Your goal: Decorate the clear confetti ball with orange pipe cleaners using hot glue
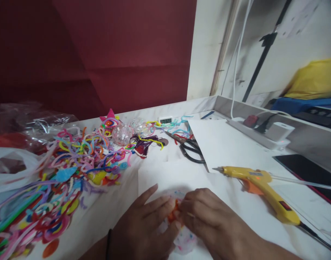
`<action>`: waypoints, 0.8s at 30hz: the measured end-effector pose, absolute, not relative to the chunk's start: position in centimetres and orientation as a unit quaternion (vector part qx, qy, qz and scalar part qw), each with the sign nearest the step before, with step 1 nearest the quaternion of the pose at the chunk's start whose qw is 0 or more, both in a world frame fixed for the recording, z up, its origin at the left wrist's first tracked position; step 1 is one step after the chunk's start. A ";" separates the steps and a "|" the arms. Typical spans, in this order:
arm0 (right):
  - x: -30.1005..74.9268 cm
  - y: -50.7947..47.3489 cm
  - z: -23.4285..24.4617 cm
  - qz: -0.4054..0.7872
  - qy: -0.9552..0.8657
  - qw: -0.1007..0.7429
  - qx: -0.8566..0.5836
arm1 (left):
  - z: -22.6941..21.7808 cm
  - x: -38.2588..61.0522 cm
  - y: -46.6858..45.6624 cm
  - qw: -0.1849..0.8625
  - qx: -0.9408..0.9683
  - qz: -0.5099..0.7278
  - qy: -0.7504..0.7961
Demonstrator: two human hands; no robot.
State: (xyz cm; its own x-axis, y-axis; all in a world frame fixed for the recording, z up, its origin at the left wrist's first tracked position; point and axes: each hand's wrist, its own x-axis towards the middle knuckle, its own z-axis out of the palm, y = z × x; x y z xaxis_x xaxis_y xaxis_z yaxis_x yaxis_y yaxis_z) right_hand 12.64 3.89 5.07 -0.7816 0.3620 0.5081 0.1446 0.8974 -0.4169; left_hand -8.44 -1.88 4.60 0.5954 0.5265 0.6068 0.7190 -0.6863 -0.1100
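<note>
At the near middle of the table, a see-through ball with coloured specks rests on white paper between my hands. A small orange piece, its kind hard to make out, is on top of the ball. My left hand, with a black band at the wrist, steadies the ball, its thumb and fingers closed about the orange piece and one finger raised. My right hand is closed, its fingertips pressing on the orange piece from the right. Both hands partly hide the ball.
Left lies a heap of coloured pipe cleaners beside plastic bags. Glittery see-through balls, black-handled scissors and a small digital display stand behind. Right are a yellow glue gun, a phone and a power strip.
</note>
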 end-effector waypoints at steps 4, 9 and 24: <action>13.4 4.4 4.9 0.197 -0.900 0.367 -0.126 | 4.8 -8.4 -1.8 0.189 -0.877 -0.273 -0.346; 13.5 4.6 4.2 0.125 -0.912 0.376 -0.107 | 4.6 -8.5 -1.7 0.198 -0.878 -0.271 -0.341; 12.4 4.2 4.1 0.201 -0.888 0.385 -0.152 | 4.4 -8.2 -2.0 0.175 -0.869 -0.295 -0.357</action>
